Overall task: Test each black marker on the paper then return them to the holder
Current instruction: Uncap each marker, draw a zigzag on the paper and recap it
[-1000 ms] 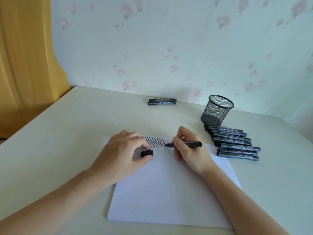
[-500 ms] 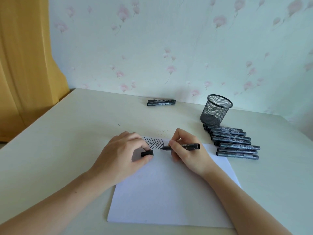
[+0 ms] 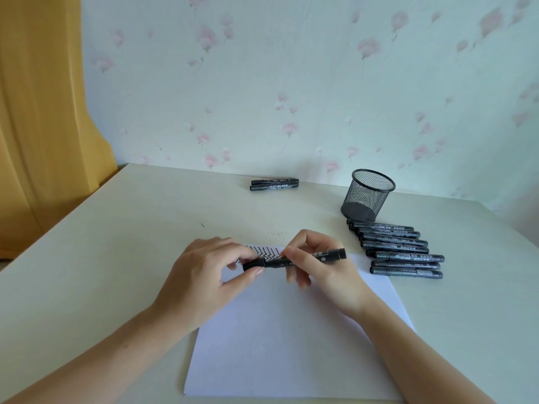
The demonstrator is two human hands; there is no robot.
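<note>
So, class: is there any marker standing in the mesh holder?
No: the mesh holder looks empty, its markers lying beside it on the table.

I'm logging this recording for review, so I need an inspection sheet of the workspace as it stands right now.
Surface: pale table, a few dark specks near the paper's far edge.
Job's things: white paper with black zigzag test marks at its far edge; mesh holder upright, no markers seen in it; row of markers lying beside it; two markers near the wall.
Clutter: nothing seen.
Hands: left hand pinches the cap at the tip of the held marker; right hand grips its barrel.
Cables: nothing seen.
Surroundings: floral wallpaper, yellow curtain at left.
</note>
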